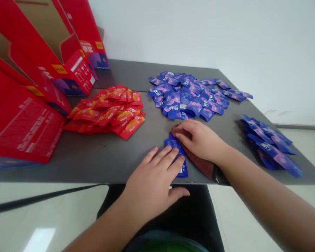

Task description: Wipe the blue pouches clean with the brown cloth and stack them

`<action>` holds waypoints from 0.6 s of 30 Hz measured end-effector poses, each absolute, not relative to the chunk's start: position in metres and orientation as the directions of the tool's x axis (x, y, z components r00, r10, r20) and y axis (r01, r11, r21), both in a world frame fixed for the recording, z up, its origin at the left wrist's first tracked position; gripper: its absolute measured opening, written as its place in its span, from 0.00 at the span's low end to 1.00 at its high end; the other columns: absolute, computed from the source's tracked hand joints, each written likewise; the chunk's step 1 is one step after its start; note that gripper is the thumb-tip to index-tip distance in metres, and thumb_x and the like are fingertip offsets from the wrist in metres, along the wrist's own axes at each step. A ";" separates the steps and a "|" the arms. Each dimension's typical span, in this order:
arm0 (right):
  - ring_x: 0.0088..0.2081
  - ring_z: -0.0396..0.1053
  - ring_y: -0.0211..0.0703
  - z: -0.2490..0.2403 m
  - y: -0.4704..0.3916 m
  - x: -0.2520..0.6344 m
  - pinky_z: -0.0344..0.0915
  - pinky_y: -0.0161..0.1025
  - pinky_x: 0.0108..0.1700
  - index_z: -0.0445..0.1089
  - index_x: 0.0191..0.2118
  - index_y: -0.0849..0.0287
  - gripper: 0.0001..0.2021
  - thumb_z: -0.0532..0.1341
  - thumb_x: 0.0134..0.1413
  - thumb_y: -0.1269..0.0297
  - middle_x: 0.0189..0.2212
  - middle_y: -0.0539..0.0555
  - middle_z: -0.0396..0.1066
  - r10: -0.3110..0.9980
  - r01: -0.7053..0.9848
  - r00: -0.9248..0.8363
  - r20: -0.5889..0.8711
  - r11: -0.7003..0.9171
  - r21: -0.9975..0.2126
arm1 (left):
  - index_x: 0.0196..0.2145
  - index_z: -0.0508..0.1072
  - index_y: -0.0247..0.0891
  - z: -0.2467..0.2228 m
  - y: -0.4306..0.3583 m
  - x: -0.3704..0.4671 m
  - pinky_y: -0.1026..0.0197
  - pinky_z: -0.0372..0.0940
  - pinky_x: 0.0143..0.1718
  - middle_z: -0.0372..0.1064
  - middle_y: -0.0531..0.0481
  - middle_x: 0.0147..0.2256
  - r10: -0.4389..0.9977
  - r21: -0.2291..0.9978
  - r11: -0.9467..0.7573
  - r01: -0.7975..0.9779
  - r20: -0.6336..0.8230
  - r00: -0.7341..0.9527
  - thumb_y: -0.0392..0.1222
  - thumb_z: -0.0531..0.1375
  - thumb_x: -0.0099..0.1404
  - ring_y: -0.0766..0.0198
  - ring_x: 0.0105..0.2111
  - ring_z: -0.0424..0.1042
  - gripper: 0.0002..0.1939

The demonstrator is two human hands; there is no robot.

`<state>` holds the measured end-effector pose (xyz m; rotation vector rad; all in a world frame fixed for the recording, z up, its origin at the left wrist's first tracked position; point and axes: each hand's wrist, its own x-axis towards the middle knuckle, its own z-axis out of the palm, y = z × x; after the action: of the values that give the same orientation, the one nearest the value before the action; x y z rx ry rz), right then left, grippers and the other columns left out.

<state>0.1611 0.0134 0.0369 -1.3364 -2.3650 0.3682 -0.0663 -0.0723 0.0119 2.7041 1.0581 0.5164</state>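
On table (115,164), both hands flat on blue packet (173,144).

Glossy foil-like blue sachets (189,96) and red sachets (107,110) lie on a matt grey table (99,157) beside printed cardboard boxes (42,63).

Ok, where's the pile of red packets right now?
The red packets lie left of centre on the grey table, between the red boxes and the big blue packet pile.

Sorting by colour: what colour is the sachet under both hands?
Blue sachet, under left hand and right hand; head view.
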 end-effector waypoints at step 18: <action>0.49 0.81 0.51 0.056 -0.100 0.118 0.79 0.50 0.51 0.69 0.58 0.48 0.18 0.55 0.75 0.44 0.52 0.56 0.81 0.996 -0.193 0.054 0.075 0.084 -0.978 | 0.56 0.73 0.43 0.036 -0.086 -0.012 0.49 0.74 0.54 0.71 0.43 0.50 0.775 0.692 -0.621 0.368 0.612 0.157 0.49 0.55 0.82 0.54 0.51 0.75 0.13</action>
<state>0.1184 -0.1001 0.0557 -1.0283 -1.0681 1.2038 -0.0124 -0.0860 0.0356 2.0591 1.0891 1.4563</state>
